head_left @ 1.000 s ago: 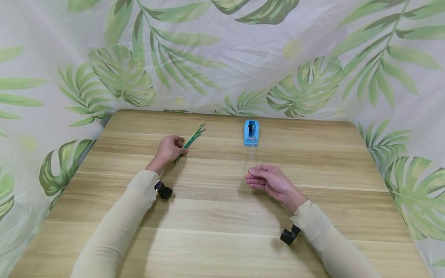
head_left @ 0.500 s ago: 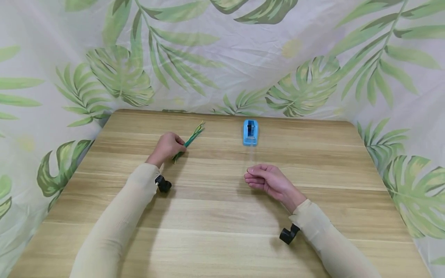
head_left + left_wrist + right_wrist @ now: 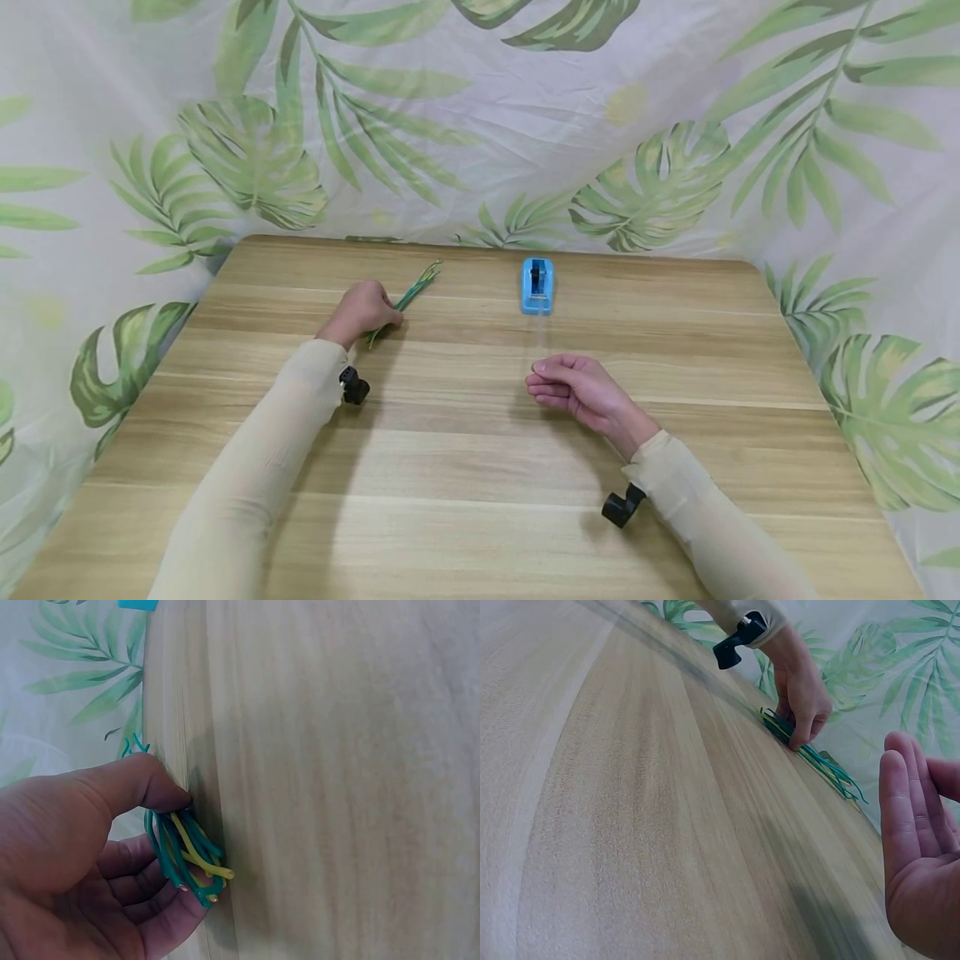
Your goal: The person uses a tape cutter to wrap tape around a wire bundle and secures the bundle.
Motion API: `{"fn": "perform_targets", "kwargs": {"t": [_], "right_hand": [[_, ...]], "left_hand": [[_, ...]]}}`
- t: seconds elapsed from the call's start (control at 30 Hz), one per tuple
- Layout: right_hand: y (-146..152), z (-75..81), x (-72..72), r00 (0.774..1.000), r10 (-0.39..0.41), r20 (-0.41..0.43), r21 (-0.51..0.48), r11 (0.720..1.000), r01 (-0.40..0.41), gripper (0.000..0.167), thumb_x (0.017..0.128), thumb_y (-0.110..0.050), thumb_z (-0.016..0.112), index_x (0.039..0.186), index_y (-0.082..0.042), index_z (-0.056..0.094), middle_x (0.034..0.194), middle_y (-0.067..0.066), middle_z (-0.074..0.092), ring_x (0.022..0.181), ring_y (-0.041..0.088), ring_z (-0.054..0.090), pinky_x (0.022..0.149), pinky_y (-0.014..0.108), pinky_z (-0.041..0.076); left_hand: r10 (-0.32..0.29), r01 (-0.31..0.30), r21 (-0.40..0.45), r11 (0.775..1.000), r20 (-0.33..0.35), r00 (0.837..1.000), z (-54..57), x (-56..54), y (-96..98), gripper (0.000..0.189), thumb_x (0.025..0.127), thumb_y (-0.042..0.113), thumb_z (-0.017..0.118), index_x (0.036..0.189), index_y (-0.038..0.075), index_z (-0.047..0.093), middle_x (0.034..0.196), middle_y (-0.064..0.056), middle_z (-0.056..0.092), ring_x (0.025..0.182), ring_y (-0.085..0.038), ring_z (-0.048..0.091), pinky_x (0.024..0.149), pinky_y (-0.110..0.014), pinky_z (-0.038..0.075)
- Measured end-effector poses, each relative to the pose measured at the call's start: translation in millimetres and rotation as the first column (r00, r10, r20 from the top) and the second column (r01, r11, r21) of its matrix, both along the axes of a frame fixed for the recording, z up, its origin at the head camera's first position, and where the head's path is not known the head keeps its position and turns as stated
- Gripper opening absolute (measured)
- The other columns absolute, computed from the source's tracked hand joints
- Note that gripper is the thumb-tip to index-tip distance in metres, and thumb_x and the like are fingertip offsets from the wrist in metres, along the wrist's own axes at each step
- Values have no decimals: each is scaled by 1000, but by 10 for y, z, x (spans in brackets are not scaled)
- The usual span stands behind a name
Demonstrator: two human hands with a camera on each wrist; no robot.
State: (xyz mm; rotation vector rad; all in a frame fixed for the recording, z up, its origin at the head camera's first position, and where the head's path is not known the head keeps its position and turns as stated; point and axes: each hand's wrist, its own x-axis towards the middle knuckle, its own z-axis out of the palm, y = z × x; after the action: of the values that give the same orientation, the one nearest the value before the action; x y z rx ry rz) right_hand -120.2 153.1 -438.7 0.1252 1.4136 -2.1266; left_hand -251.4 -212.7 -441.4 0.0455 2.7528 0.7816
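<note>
"What is being shifted left of the blue tape dispenser?"

"Only the bundle of green and yellow insulated wires: it is pinched by the left hand, and its near end is swung slightly farther from the dispenser than a second ago."

"And on the dispenser's near side?"

"The clear tape strip is held unmoved, pinched by the right hand. The bundle seems merely adjusted; no joining is made yet."

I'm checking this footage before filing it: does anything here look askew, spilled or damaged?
Nothing looks spilled or damaged. The only untidy bit is the green and yellow wires in the left hand, whose ends splay unevenly. The blue tape dispenser stands upright, a clear strip running from it to the right hand.
</note>
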Motion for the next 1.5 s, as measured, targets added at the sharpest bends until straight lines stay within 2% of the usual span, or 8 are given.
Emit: {"fn": "perform_targets", "kwargs": {"t": [0.13, 0.23, 0.5, 0.77, 1.07, 1.27, 1.4, 1.5], "right_hand": [[-5, -3, -4, 1000, -3, 1, -1, 1000, 3, 13, 102, -1, 55, 98, -3, 68, 89, 11, 74, 82, 17, 73, 77, 29, 59], [-5, -5, -6, 1000, -4, 0, -2, 1000, 4, 15, 102, -1, 55, 97, -3, 69, 89, 11, 74, 81, 17, 73, 77, 28, 59], [-12, 5, -3, 1000, 3, -7, -6, 1000, -3, 15, 102, -1, 55, 97, -4, 69, 90, 11, 74, 82, 17, 73, 77, 28, 59], [-29, -9, -1, 1000, -1, -7, -7, 1000, 1, 16, 102, -1, 55, 96, -4, 69, 89, 11, 74, 81, 17, 73, 76, 28, 59], [-58, -25, 4, 1000, -4, 2, -24, 1000, 4, 18, 103, 0, 53, 96, -4, 69, 89, 11, 74, 81, 18, 74, 76, 28, 59], [-70, -24, 0, 1000, -9, 9, -31, 999, 10, 17, 102, 1, 54, 96, -3, 69, 89, 11, 74, 81, 18, 74, 76, 28, 60], [-67, -22, -5, 1000, -10, 10, -28, 1000, 11, 17, 102, 1, 54, 96, -4, 69, 89, 11, 74, 81, 18, 74, 76, 28, 59], [-61, -18, -12, 1000, -10, 6, -24, 1000, 11, 17, 102, 0, 54, 96, -4, 69, 89, 11, 74, 81, 17, 73, 76, 28, 59]], "left_hand": [[-27, 27, -19, 999, 6, 1000, 13, -17, 21, 30, 84, 16, 76, 62, 6, 58, 52, 3, 40, 48, -13, 35, 46, -28, 34], [-37, 37, -37, 999, 0, 999, 14, -24, 37, 36, 85, 17, 76, 58, 10, 52, 50, 5, 35, 46, -11, 31, 46, -27, 32], [-38, 38, -43, 998, 15, 999, 16, 2, 48, 36, 86, 20, 74, 61, 10, 50, 51, 4, 37, 45, -12, 35, 45, -27, 34], [-67, 68, -68, 995, 8, 998, -4, 10, 28, 39, 87, 21, 73, 59, 12, 48, 50, 4, 36, 43, -12, 34, 43, -26, 34], [-102, 105, -116, 988, 36, 994, 79, 20, -31, 44, 91, 27, 71, 58, 14, 44, 51, 4, 33, 45, -12, 30, 44, -26, 28], [-102, 107, -76, 991, 71, 992, 116, 32, -74, 31, 94, 25, 68, 70, 6, 62, 57, -1, 52, 50, -14, 41, 48, -28, 35], [-105, 101, 39, 994, 99, 990, 105, 44, -123, 20, 95, 17, 65, 91, -3, 66, 72, -8, 65, 59, -17, 55, 54, -30, 47], [-97, 83, 117, 990, 121, 988, 97, 45, -161, 23, 96, 13, 63, 106, -7, 64, 78, -12, 68, 63, -19, 61, 57, -32, 52]]}}
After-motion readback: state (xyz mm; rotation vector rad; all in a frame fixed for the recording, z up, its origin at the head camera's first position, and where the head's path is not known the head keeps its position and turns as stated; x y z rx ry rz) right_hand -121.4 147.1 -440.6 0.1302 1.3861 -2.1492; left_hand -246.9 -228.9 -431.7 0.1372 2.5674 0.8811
